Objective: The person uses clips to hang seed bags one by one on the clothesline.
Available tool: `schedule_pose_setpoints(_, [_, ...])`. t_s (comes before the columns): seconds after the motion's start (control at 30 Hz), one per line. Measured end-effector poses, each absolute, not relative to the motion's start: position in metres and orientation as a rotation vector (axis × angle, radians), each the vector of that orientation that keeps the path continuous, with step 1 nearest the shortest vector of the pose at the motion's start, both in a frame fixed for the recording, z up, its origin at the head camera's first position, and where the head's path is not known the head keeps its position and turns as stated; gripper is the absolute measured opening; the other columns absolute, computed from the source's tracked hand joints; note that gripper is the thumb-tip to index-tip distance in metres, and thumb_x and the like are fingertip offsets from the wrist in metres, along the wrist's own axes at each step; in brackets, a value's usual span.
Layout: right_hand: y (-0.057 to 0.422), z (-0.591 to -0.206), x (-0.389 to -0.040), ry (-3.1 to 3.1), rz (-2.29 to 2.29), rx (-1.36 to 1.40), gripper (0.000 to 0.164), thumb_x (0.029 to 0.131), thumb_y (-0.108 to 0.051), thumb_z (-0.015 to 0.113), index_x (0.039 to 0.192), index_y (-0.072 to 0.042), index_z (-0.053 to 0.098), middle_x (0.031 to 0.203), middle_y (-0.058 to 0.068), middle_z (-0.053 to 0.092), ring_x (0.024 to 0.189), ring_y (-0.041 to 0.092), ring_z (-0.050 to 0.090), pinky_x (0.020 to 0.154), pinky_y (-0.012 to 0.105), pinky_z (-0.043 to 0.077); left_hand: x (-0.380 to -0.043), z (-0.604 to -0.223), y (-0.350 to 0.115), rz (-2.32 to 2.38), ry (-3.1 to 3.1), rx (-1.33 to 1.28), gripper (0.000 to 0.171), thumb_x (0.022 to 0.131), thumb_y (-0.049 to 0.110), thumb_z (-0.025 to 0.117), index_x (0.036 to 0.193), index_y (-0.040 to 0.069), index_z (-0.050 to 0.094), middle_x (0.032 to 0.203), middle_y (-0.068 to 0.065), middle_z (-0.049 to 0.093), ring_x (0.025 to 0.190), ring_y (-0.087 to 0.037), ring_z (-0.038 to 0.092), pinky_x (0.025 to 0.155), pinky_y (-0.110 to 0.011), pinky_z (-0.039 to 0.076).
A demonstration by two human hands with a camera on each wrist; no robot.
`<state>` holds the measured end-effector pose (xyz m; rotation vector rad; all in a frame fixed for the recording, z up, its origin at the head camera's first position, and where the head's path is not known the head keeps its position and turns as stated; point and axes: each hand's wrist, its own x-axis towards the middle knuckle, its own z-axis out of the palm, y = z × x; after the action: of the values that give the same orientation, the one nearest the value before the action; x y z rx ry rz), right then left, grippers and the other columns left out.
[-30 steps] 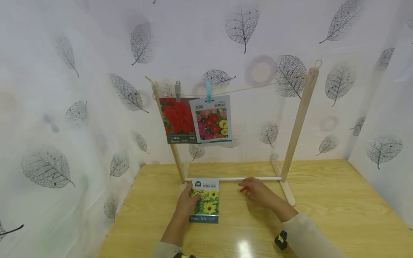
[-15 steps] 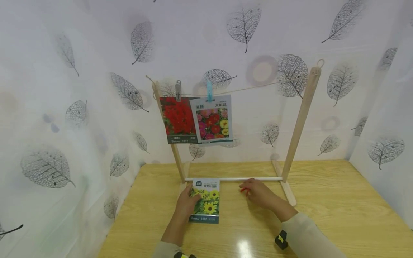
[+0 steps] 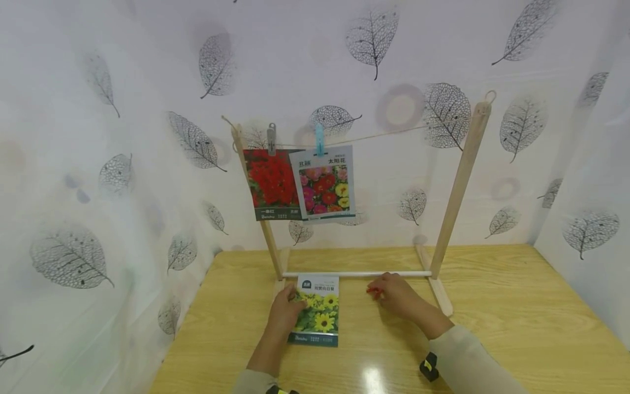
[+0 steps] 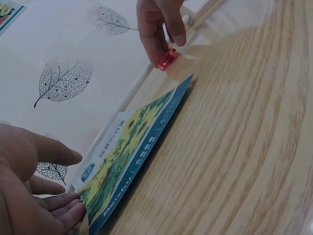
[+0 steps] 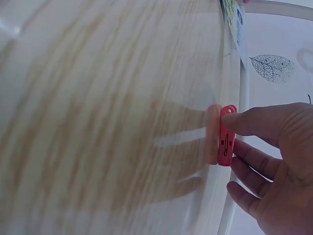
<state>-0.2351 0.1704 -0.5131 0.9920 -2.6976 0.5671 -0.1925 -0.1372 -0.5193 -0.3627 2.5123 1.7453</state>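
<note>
A seed packet with yellow flowers [image 3: 320,314] lies on the table in front of the rack's white bar. At its left edge is my left hand [image 3: 285,312]; in the left wrist view, its fingertips touch the packet's edge while the thumb stands apart above it. My right hand [image 3: 396,295] pinches a small red clothespin [image 5: 226,136] between thumb and fingers, low over the table near the bar. Two more seed packets hang from the string: a red-flowered one [image 3: 273,180] under a grey clothespin [image 3: 271,139], and a mixed-flower one [image 3: 325,189] under a light blue clothespin [image 3: 319,140].
A wooden rack has a left post [image 3: 268,241], a right post [image 3: 460,191] and a white bottom bar [image 3: 364,273]. Its string [image 3: 389,133] runs between the post tops. Leaf-printed sheeting [image 3: 374,219] surrounds the wooden table [image 3: 517,328] at the back and sides.
The yellow-flowered packet has slid slightly right and toward me, while my left hand has barely moved. The red clothespin has turned a little in my right fingers.
</note>
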Motion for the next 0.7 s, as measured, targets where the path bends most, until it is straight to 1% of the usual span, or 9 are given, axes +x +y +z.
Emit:
schedule_pose_setpoints(0.1, [0.172,-0.513,-0.234,-2.698,0.573,0.994,0.024,0.082,0.000,0.077,0.103,-0.009,0.076,0.093,0.003,0.070,0.089,0.023,0.062,0.088,0.047,0.050,-0.191,-0.521,-0.136,1.721,2.540,-0.347,0.073,0.089,0.009,0.069,0.153,-0.005,0.035,0.151,-0.025,0.046,0.141,-0.045,0.041,0.115,-0.058,0.037])
schedule_pose_setpoints(0.17, [0.172,-0.513,-0.233,-2.698,0.596,0.997,0.023,0.081,-0.001,0.079,0.103,-0.009,0.076,0.091,0.002,0.070,0.088,0.023,0.061,0.088,0.047,0.050,-0.191,-0.522,-0.135,1.676,2.596,-0.321,0.074,0.087,0.008,0.071,0.151,-0.006,0.037,0.148,-0.025,0.049,0.138,-0.045,0.044,0.113,-0.058,0.040])
schedule_pose_setpoints(0.23, [0.171,-0.512,-0.232,-2.716,0.628,0.989,0.023,0.081,0.000,0.078,0.102,-0.009,0.076,0.088,0.000,0.070,0.088,0.022,0.060,0.089,0.047,0.049,-0.191,-0.522,-0.135,1.617,2.662,-0.301,0.074,0.085,0.008,0.074,0.149,-0.007,0.041,0.144,-0.025,0.051,0.134,-0.045,0.048,0.111,-0.057,0.041])
schedule_pose_setpoints(0.3, [0.171,-0.512,-0.232,-2.748,0.654,0.965,0.022,0.081,0.001,0.077,0.100,-0.010,0.077,0.086,-0.002,0.069,0.088,0.021,0.059,0.090,0.048,0.048,-0.190,-0.523,-0.134,1.519,2.755,-0.244,0.067,0.082,0.009,0.078,0.142,-0.005,0.050,0.137,-0.025,0.055,0.128,-0.045,0.053,0.108,-0.057,0.044])
schedule_pose_setpoints(0.4, [0.171,-0.512,-0.230,-2.789,0.663,0.931,0.021,0.080,0.000,0.076,0.098,-0.011,0.077,0.087,-0.003,0.068,0.087,0.018,0.057,0.091,0.047,0.048,-0.189,-0.524,-0.132,1.400,2.839,-0.205,0.066,0.080,0.014,0.082,0.138,-0.003,0.055,0.132,-0.024,0.056,0.123,-0.042,0.055,0.107,-0.058,0.045])
schedule_pose_setpoints(0.47, [0.171,-0.512,-0.230,-2.808,0.648,0.908,0.021,0.080,-0.002,0.077,0.098,-0.013,0.078,0.088,-0.004,0.067,0.085,0.016,0.055,0.090,0.045,0.048,-0.188,-0.524,-0.131,1.322,2.880,-0.193,0.068,0.079,0.017,0.083,0.138,-0.002,0.055,0.132,-0.024,0.056,0.123,-0.042,0.054,0.107,-0.058,0.044])
schedule_pose_setpoints(0.53, [0.171,-0.513,-0.230,-2.815,0.638,0.898,0.021,0.080,-0.004,0.078,0.098,-0.013,0.078,0.088,-0.004,0.067,0.085,0.016,0.056,0.090,0.045,0.048,-0.186,-0.525,-0.129,1.272,2.889,-0.214,0.076,0.080,0.020,0.083,0.143,-0.003,0.050,0.137,-0.024,0.053,0.127,-0.043,0.051,0.108,-0.058,0.043])
schedule_pose_setpoints(0.6, [0.172,-0.513,-0.229,-2.825,0.641,0.886,0.021,0.080,-0.005,0.080,0.099,-0.013,0.078,0.089,-0.003,0.067,0.087,0.017,0.057,0.090,0.046,0.048,-0.185,-0.524,-0.127,1.225,2.910,-0.217,0.079,0.080,0.022,0.084,0.144,-0.005,0.048,0.138,-0.024,0.052,0.128,-0.044,0.049,0.107,-0.058,0.044])
schedule_pose_setpoints(0.7, [0.172,-0.513,-0.229,-2.825,0.651,0.893,0.020,0.079,-0.008,0.082,0.099,-0.013,0.077,0.090,-0.002,0.068,0.088,0.019,0.059,0.090,0.047,0.049,-0.183,-0.524,-0.124,1.176,2.933,-0.210,0.081,0.080,0.025,0.086,0.145,-0.005,0.048,0.137,-0.023,0.051,0.125,-0.041,0.049,0.103,-0.056,0.047])
